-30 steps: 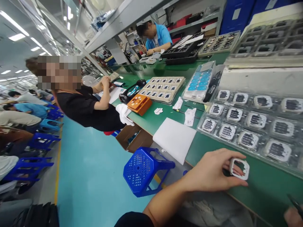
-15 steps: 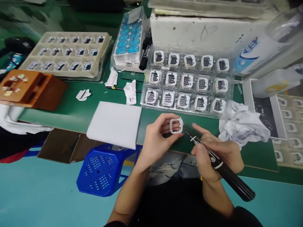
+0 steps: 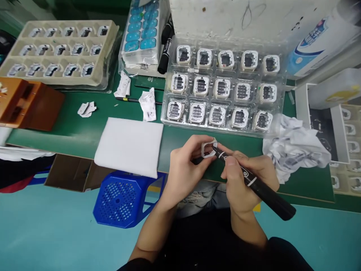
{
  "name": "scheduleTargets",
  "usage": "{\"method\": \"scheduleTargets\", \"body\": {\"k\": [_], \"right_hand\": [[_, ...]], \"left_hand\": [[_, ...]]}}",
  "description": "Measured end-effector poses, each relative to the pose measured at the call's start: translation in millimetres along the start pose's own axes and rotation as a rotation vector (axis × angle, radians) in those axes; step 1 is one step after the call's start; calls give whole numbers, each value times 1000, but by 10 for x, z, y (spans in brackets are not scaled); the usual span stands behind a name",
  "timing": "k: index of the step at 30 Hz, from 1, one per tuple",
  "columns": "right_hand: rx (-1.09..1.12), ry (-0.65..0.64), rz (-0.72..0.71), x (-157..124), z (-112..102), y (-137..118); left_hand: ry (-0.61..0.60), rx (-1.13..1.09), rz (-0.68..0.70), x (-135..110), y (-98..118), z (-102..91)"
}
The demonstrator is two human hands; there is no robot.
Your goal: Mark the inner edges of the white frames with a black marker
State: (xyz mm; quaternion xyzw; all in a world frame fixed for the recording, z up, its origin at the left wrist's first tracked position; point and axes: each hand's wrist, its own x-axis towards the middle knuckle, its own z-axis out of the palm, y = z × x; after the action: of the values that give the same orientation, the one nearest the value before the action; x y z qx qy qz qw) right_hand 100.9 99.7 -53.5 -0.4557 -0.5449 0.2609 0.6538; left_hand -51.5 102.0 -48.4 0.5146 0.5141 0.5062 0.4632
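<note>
My left hand (image 3: 187, 167) pinches a small white square frame (image 3: 209, 148) just above the green bench (image 3: 79, 131) near its front edge. My right hand (image 3: 245, 180) grips a black pen-shaped tool (image 3: 259, 188), and its tip touches the frame's right corner. Right behind both hands lies a clear plastic tray (image 3: 225, 88) with three rows of similar white parts that have dark centres.
A white foam pad (image 3: 128, 145) overhangs the bench edge at left. A crumpled white cloth (image 3: 295, 148) lies right of my hands. A beige tray of parts (image 3: 60, 49), an orange block (image 3: 26, 103), blue pads (image 3: 141, 34), paper scraps and a blue stool (image 3: 124, 197) are around.
The camera swung from the aisle and co-workers down to the bench. My right hand came into view with the tool, and its tip moved onto the frame in my left hand.
</note>
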Motion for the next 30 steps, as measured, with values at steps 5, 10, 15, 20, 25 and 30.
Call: {"method": "scheduleTargets", "body": {"k": [5,10,15,20,25,30], "right_hand": [[31,-49,-3,-14,-24,18],[6,-15,-53,14,5,18],[30,-28,-23,-10,-2,43],[-28,-18,34,-79,-21,96],[-28,-13,38,-90,-21,111],[-17,-14,54,-78,-27,106]], "left_hand": [[13,88,9,-15,-15,-2],[2,104,10,-7,-12,-6],[16,125,15,-17,-37,-2],[18,145,31,-23,-65,-4],[24,146,43,-19,-55,-1],[25,162,45,-19,-45,7]]}}
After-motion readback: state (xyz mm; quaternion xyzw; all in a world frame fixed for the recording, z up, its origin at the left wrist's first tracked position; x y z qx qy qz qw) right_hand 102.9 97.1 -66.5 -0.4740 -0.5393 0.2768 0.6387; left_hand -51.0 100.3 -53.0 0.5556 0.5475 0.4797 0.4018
